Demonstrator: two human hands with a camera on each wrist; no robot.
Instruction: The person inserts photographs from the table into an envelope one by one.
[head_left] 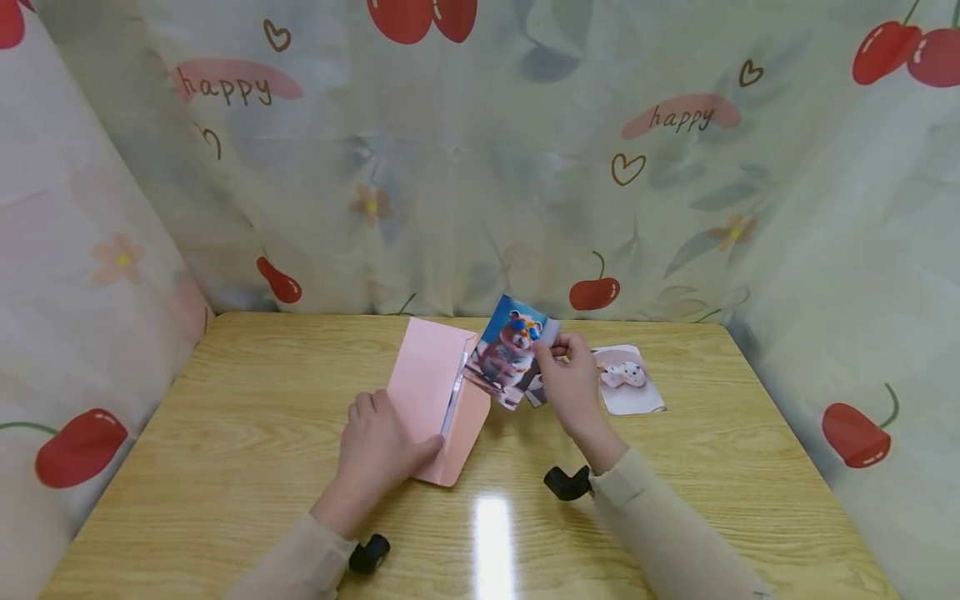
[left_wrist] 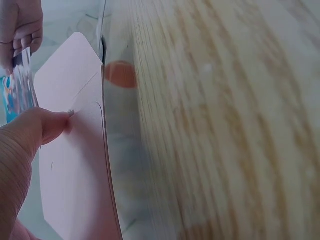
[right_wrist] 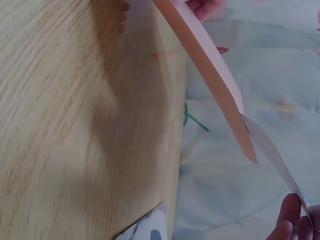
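My left hand grips a pink envelope by its lower side, thumb pressed near the opening. In the left wrist view that thumb lies across the envelope. The envelope's flap hangs open to the right, and a pale edge shows inside the slot. My right hand pinches a photo card of a furry animal in sunglasses by its right side. The card's left corner overlaps the envelope's opening. In the right wrist view, the card appears nearly edge-on beside the flap.
A card with a spotted bow picture lies on the wooden table to the right of my right hand. Another card is mostly hidden behind the held photo. A patterned curtain hangs behind the table and along both sides.
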